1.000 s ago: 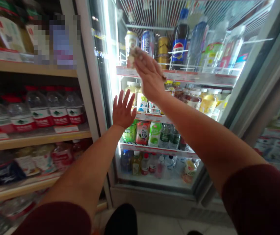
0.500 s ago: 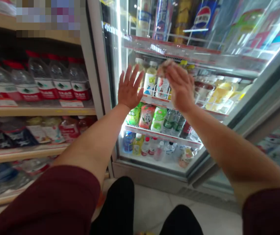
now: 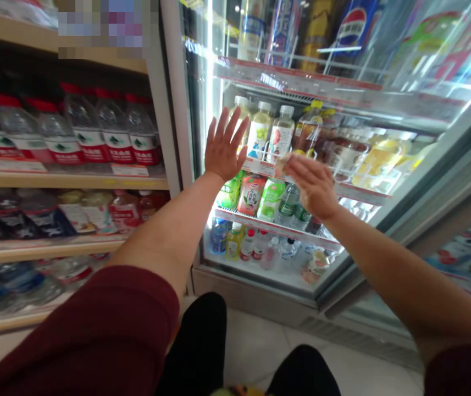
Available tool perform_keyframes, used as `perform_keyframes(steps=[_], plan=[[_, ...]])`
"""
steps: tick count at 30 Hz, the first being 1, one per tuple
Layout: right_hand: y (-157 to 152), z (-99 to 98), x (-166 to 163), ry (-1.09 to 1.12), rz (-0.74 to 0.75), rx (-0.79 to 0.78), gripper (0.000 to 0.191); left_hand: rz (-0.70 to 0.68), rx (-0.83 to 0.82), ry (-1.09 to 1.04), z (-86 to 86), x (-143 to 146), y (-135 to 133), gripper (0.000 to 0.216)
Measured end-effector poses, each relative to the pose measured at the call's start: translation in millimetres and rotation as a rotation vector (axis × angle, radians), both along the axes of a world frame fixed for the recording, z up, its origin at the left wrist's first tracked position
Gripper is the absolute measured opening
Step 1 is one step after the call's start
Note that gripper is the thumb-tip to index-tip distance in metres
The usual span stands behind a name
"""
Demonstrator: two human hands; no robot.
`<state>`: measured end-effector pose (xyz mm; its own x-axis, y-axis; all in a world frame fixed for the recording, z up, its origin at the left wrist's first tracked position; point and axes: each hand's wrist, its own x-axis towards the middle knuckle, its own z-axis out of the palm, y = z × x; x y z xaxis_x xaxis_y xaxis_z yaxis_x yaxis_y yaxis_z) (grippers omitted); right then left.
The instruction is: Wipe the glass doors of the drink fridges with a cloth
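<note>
wooden shelves (image 3: 74, 180) on the left hold clear bottles (image 3: 109, 129) with red caps and red-and-white labels, with price tags (image 3: 130, 170) along the edge. on the lit racks (image 3: 272, 226) to the right, a gold can (image 3: 316, 36) stands beside a cola bottle (image 3: 353, 28). lower down, a red drink (image 3: 249, 197) sits next to a green drink (image 3: 272, 202), and a blue bottle (image 3: 219, 236) stands just beside a yellow bottle (image 3: 234, 242). the floor (image 3: 255, 338) is pale tile.

wad (image 3: 282, 165): matt, cloth or paper unclear | door (image 3: 268, 80): glossy glass | frame (image 3: 177, 99): smooth metal | shelf edge (image 3: 66, 180): satin, wood-look | bottles (image 3: 82, 116): shiny clear plastic | sleeve (image 3: 95, 324): matt cloth
</note>
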<state>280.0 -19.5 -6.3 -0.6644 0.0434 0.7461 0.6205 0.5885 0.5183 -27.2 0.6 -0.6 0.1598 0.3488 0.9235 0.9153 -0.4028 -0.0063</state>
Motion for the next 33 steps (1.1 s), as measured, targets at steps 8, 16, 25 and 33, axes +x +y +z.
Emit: perform_keyframes(steps=[8, 16, 25, 33], plan=[[12.0, 44.0, 28.3, 0.391, -0.076, 0.152, 0.053, 0.011, -0.007, 0.017, -0.2, 0.0, 1.6, 0.066], [-11.1, -98.4, 25.6, -0.046, 0.038, -0.134, 0.058, 0.032, -0.008, 0.016, 0.7, 1.0, -2.3, 0.067], [2.9, -17.2, 30.5, 0.469, 0.045, 0.114, 0.059, 0.043, 0.000, 0.024, -0.4, 0.5, -0.5, 0.066], [-18.3, -144.5, -11.2, -0.232, 0.178, -0.161, 0.050, -0.009, -0.001, -0.012, 0.4, 0.9, -2.5, 0.067]])
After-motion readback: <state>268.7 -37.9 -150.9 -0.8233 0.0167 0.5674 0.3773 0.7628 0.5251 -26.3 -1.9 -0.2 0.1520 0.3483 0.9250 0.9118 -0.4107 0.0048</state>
